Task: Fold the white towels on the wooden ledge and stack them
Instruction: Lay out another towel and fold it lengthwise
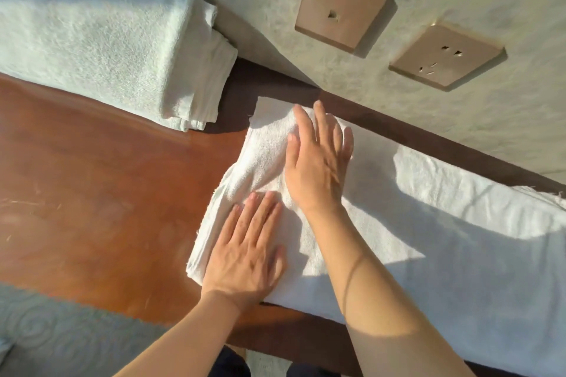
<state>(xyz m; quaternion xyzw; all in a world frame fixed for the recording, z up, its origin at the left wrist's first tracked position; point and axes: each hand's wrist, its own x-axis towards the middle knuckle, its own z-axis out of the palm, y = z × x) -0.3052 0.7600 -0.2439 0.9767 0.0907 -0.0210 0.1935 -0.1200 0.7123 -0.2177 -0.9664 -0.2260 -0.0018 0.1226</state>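
Note:
A white towel [444, 232] lies along the wooden ledge [107, 193], its left end folded over into a thicker layer. My left hand [248, 254] lies flat with straight fingers on the near part of that folded end. My right hand [318, 156] presses flat on the far part, fingers spread toward the wall. A stack of folded white towels [101, 40] sits at the upper left of the ledge, apart from both hands.
A textured wall [459, 119] runs along the ledge's far edge and carries two tan socket plates [340, 6], [444, 55]. A patterned carpet [61, 340] shows below the ledge's near edge at lower left. Bare wood lies between the stack and the towel.

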